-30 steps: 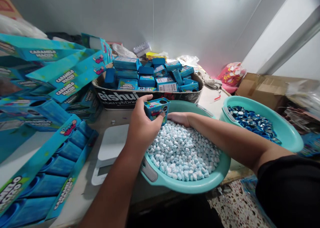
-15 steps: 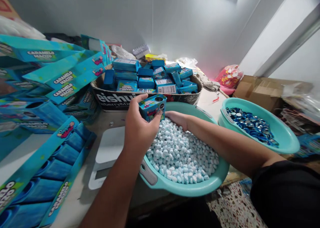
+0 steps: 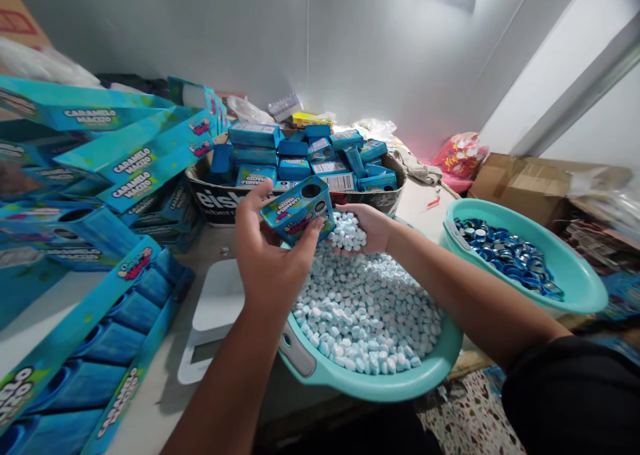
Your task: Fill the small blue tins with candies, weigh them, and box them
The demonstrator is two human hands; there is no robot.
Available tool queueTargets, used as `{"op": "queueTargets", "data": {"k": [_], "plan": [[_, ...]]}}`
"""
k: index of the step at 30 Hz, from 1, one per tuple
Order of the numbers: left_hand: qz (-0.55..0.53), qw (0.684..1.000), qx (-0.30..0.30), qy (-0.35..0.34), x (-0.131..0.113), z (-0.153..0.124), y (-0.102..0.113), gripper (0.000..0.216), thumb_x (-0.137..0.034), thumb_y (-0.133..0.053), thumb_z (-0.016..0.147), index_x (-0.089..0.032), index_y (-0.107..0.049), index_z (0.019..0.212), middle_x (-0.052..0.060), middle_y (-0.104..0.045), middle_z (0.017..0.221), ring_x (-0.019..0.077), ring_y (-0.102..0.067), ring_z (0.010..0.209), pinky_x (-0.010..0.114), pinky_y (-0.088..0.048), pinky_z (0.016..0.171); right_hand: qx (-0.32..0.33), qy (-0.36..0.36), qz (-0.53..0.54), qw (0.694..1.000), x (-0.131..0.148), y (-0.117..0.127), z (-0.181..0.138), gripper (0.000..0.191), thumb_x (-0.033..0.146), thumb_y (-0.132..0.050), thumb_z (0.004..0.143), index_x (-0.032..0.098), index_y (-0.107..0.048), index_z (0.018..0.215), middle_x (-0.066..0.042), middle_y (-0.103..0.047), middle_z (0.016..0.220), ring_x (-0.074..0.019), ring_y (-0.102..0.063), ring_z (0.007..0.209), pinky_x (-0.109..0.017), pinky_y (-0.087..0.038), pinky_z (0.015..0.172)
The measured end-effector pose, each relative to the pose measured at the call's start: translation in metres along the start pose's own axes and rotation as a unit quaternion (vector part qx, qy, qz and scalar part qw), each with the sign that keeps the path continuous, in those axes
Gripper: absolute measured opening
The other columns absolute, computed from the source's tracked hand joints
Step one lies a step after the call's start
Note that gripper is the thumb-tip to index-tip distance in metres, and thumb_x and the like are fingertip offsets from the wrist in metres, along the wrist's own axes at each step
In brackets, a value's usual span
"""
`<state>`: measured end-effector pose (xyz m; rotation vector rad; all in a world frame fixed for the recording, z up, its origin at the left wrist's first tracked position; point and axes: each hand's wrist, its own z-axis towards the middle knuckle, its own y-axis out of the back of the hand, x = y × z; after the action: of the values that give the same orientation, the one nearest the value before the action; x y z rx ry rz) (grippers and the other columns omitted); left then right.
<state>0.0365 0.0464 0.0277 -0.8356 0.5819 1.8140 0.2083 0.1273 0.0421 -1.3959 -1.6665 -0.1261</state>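
Note:
My left hand [image 3: 267, 258] grips a small blue candy box [image 3: 299, 210] with a round hole in its top, tilted over the far rim of a teal basin [image 3: 350, 378]. The basin is heaped with pale blue and white candies [image 3: 367, 308]. My right hand [image 3: 367, 228] is cupped palm up just right of the box, holding a scoop of those candies above the heap. The box and the cupped hand almost touch.
A cardboard tray [image 3: 225, 202] of filled blue boxes stands behind the basin. Long blue display cartons [image 3: 100, 322] lie stacked at the left. A white scale [image 3: 215, 315] sits beside the basin. A second teal basin [image 3: 575, 282] with blue caps is at the right, with a brown cardboard box [image 3: 525, 178] beyond.
My right hand has risen out of the heap with a scoop of candies. My left hand has lifted the box a little and tilted its holed top toward the right hand.

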Motion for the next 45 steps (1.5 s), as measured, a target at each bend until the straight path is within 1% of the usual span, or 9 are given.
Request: {"op": "queueTargets", "data": {"k": [3, 10, 14, 18, 21, 24, 28, 34, 45], "plan": [[-0.002, 1.0, -0.002, -0.001, -0.003, 0.0, 0.0, 0.07, -0.024, -0.072, 0.084, -0.028, -0.033, 0.142, 0.009, -0.047, 0.144, 0.0248, -0.056, 0.129, 0.039, -0.055, 0.104, -0.015, 0.042, 0.009, 0.999, 0.004, 0.003, -0.006, 0.038, 0.042, -0.029, 0.104, 0.015, -0.055, 0.107, -0.008, -0.068, 0.077, -0.0216, -0.066, 0.057, -0.032, -0.057, 0.049], [-0.005, 1.0, 0.004, -0.028, -0.005, -0.004, 0.001, 0.066, -0.027, -0.077, 0.079, -0.025, -0.045, 0.136, 0.009, -0.051, 0.142, 0.0266, -0.055, 0.129, 0.038, -0.057, 0.1, -0.068, 0.14, 0.011, 0.988, 0.008, 0.009, -0.006, 0.042, 0.039, -0.025, 0.103, 0.015, -0.059, 0.11, -0.008, -0.069, 0.079, -0.0199, -0.063, 0.059, -0.032, -0.059, 0.058], [0.006, 0.995, 0.103, 0.014, -0.003, -0.005, 0.002, 0.057, -0.031, -0.08, 0.074, -0.027, -0.055, 0.125, 0.006, -0.06, 0.132, 0.0222, -0.067, 0.109, 0.031, -0.062, 0.082, -0.098, 0.132, 0.036, 0.986, 0.008, 0.001, -0.005, 0.044, 0.041, -0.025, 0.102, 0.016, -0.061, 0.109, -0.007, -0.069, 0.082, -0.0213, -0.065, 0.062, -0.035, -0.059, 0.062], [0.004, 0.975, 0.214, 0.054, -0.003, -0.003, 0.002, 0.052, -0.028, -0.083, 0.069, -0.028, -0.06, 0.116, 0.002, -0.07, 0.11, 0.0175, -0.07, 0.084, 0.028, -0.06, 0.071, -0.065, 0.134, 0.092, 0.985, 0.009, -0.007, -0.01, 0.041, 0.036, -0.026, 0.103, 0.014, -0.06, 0.108, -0.007, -0.068, 0.08, -0.0207, -0.065, 0.065, -0.034, -0.059, 0.068], [-0.011, 0.953, 0.293, 0.076, -0.005, -0.002, 0.004, 0.044, -0.029, -0.083, 0.068, -0.025, -0.062, 0.107, 0.002, -0.07, 0.107, 0.0173, -0.069, 0.08, 0.028, -0.058, 0.068, -0.044, 0.156, 0.099, 0.982, 0.011, -0.011, -0.015, 0.04, 0.034, -0.022, 0.104, 0.014, -0.057, 0.107, -0.007, -0.065, 0.078, -0.0211, -0.063, 0.064, -0.037, -0.059, 0.067], [-0.011, 0.935, 0.349, 0.067, -0.005, -0.001, 0.005, 0.037, -0.033, -0.08, 0.073, -0.024, -0.062, 0.103, 0.001, -0.07, 0.103, 0.017, -0.068, 0.08, 0.027, -0.055, 0.066, -0.062, 0.176, 0.106, 0.977, 0.014, -0.016, -0.023, 0.038, 0.032, -0.017, 0.104, 0.017, -0.052, 0.105, -0.006, -0.062, 0.077, -0.0201, -0.06, 0.06, -0.034, -0.058, 0.058], [0.018, 0.935, 0.346, 0.074, -0.001, -0.001, 0.004, 0.038, -0.032, -0.08, 0.072, -0.024, -0.06, 0.104, 0.0, -0.068, 0.094, 0.0163, -0.066, 0.076, 0.026, -0.053, 0.063, -0.09, 0.2, 0.131, 0.967, 0.019, -0.021, -0.035, 0.033, 0.032, -0.017, 0.104, 0.021, -0.048, 0.098, -0.002, -0.058, 0.072, -0.0159, -0.056, 0.055, -0.023, -0.051, 0.05], [0.017, 0.933, 0.351, 0.074, 0.001, -0.002, 0.002, 0.037, -0.027, -0.078, 0.074, -0.026, -0.058, 0.104, -0.002, -0.067, 0.092, 0.0157, -0.065, 0.075, 0.027, -0.053, 0.065, -0.084, 0.197, 0.1, 0.972, 0.019, -0.03, -0.045, 0.041, 0.039, -0.014, 0.103, 0.022, -0.051, 0.1, -0.005, -0.062, 0.079, -0.02, -0.062, 0.066, -0.034, -0.058, 0.063], [0.003, 0.93, 0.363, 0.053, 0.003, -0.002, 0.002, 0.035, -0.03, -0.078, 0.076, -0.026, -0.056, 0.104, -0.001, -0.066, 0.102, 0.0166, -0.066, 0.084, 0.028, -0.052, 0.07, -0.117, 0.223, 0.116, 0.961, 0.017, -0.035, -0.048, 0.04, 0.042, -0.025, 0.104, 0.02, -0.056, 0.094, -0.003, -0.059, 0.072, -0.0159, -0.058, 0.059, -0.025, -0.053, 0.055]]}}
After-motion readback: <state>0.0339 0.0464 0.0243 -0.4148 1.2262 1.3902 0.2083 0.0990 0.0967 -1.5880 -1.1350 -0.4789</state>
